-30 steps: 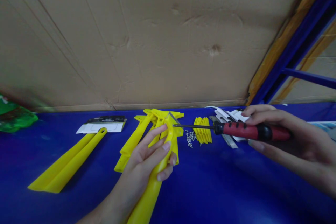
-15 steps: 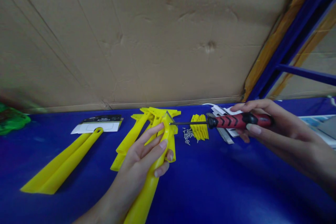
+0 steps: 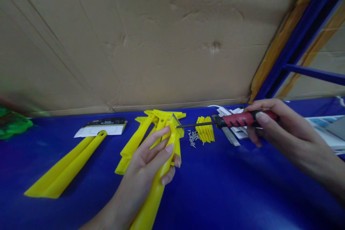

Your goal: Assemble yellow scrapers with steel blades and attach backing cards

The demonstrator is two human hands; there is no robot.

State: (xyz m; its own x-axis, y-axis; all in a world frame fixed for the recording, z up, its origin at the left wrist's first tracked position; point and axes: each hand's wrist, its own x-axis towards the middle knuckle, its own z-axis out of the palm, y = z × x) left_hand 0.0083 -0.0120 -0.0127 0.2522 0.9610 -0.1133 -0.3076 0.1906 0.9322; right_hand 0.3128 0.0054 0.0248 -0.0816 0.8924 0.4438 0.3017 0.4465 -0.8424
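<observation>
Left hand [image 3: 145, 160] closes around a yellow plastic scraper [image 3: 155, 194] (handle cut off by the frame); right hand [image 3: 285, 131] firmly grips a red-and-black screwdriver [image 3: 239, 119], tip contact unclear.

The scraper [image 3: 157, 187] is of smooth yellow plastic, the screwdriver handle [image 3: 237, 119] is glossy plastic, and its shaft [image 3: 195, 125] is metal.

The left hand [image 3: 145, 161] grips a yellow plastic scraper [image 3: 155, 194] by its handle; the right hand [image 3: 283, 131] holds a red-and-black screwdriver [image 3: 239, 119], its shaft tip just beside the scraper's head at 3 o'clock; small screws [image 3: 193, 139] and yellow plastic pieces [image 3: 205, 129] lie farther out at 3 o'clock on the blue table [image 3: 215, 194]; another yellow scraper [image 3: 64, 169] lies at 9 o'clock.
</observation>
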